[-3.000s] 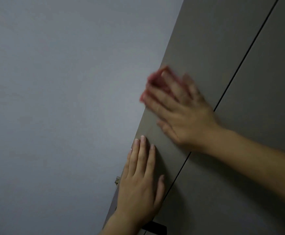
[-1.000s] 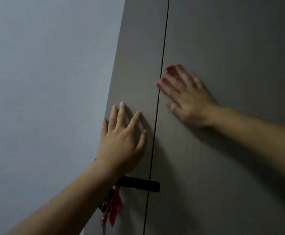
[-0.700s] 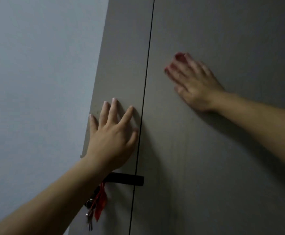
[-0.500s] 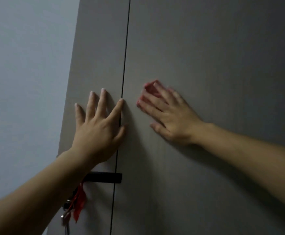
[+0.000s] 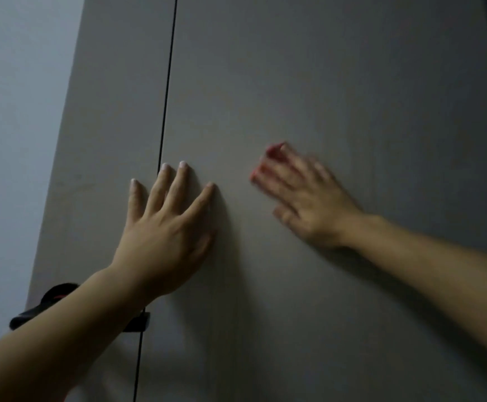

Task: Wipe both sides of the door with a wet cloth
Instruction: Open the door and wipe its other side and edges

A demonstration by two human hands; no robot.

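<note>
A grey-brown door [image 5: 309,91] with a thin black vertical groove [image 5: 167,97] fills most of the head view. My left hand [image 5: 167,230] lies flat on the door with fingers spread, across the groove. My right hand [image 5: 309,195], blurred, presses a red cloth [image 5: 274,149] flat against the door to the right of my left hand. Only a red edge of the cloth shows beyond the fingertips; the hand covers the remainder.
A black door handle [image 5: 45,303] sticks out at the lower left, partly behind my left forearm. A pale grey wall [image 5: 13,126] runs along the left of the door's edge.
My right hand with the cloth has slid rightward and down across the door. My left hand has shifted right over the groove. The view has swung left and the keys under the handle are hidden.
</note>
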